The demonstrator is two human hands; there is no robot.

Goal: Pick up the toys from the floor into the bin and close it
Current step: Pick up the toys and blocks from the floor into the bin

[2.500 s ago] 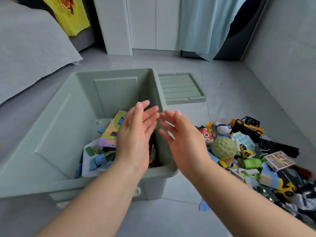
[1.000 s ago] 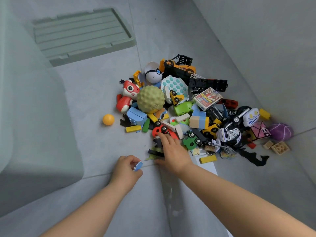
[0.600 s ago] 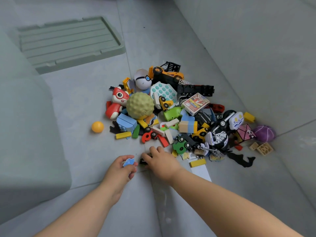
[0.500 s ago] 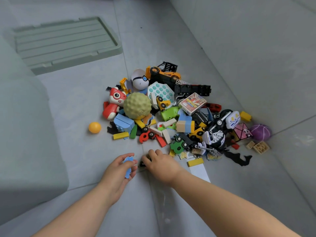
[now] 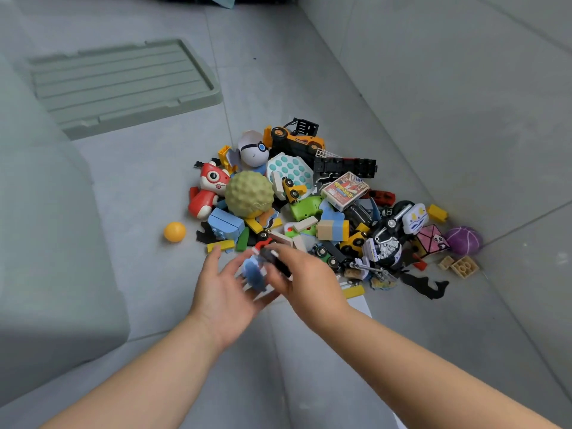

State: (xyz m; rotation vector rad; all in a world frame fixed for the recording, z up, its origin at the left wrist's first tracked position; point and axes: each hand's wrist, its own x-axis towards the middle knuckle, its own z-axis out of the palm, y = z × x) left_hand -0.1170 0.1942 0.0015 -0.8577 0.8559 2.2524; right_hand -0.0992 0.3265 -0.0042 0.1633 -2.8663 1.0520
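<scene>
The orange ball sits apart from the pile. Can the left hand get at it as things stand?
Probably yes. Only bare floor lies between the left hand and the ball. A blue piece lies in its palm, though, so gripping could be awkward. The right hand pinches a dark piece.

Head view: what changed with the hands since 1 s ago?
The right hand lifted off the floor at the near edge of the toy pile, now gripping a dark piece and bringing it over the left hand. The left hand opened from a pinch; the blue piece now lies on its fingers. The orange ball, bin lid and pile stayed put.
</scene>
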